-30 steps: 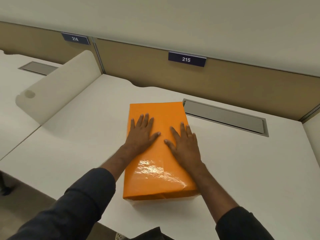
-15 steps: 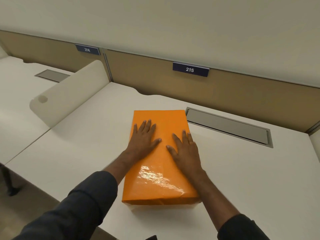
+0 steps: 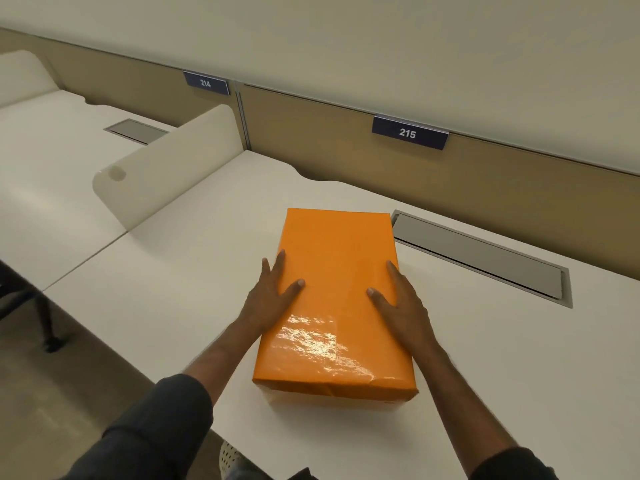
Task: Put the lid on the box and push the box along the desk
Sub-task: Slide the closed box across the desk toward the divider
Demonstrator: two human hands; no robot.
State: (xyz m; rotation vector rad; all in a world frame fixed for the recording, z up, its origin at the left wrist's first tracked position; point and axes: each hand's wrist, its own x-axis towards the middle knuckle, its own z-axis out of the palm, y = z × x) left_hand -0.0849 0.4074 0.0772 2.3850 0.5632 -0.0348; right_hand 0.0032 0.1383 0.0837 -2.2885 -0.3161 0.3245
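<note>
An orange box (image 3: 337, 271) with its glossy orange lid on top stands lengthwise on the white desk (image 3: 519, 358). My left hand (image 3: 273, 296) grips the box's left edge, thumb on the lid and fingers down the side. On the right edge sits my right hand (image 3: 401, 299), thumb on the lid and fingers wrapped over the side. Both hands hold the box about midway along its length.
A grey cable hatch (image 3: 485, 258) is set into the desk just right of the box's far end. A brown partition with label 215 (image 3: 408, 133) backs the desk. A cream divider (image 3: 166, 168) separates it from the left desk. The desk's front edge runs beneath my forearms.
My hands have slid apart from lying flat on the lid to gripping the box's two long sides. The view has swung left.
</note>
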